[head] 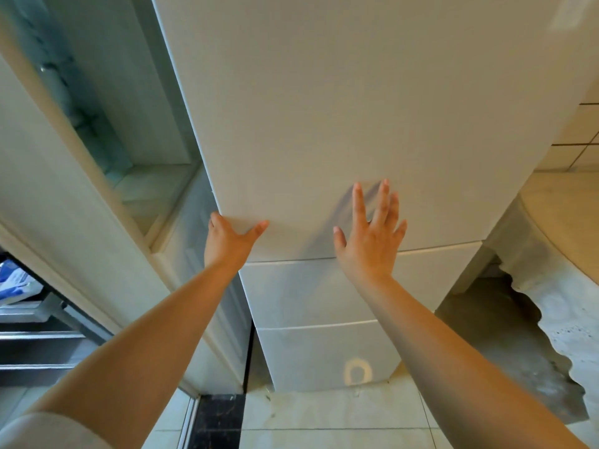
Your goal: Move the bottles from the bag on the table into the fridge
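White, smooth fridge door (pixel 340 108): the left hand (pixel 227 241) hooks its left edge, the right hand (pixel 372 241) lies flat beside it, fingers spread. Stiff, probably heavy; pull at that edge.

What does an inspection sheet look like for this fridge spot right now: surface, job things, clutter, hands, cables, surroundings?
Surface: pale tiled floor; no table in view.
Job's things: white fridge, upper door closed; two drawer fronts below; no bottles or bag seen.
Clutter: blue and white item at far left, unclear.
Hands: left hand grips the door's lower left corner; right hand open, fingers spread at the door.
Cables: nothing seen.
Surroundings: frosted-glass door left, counter right.
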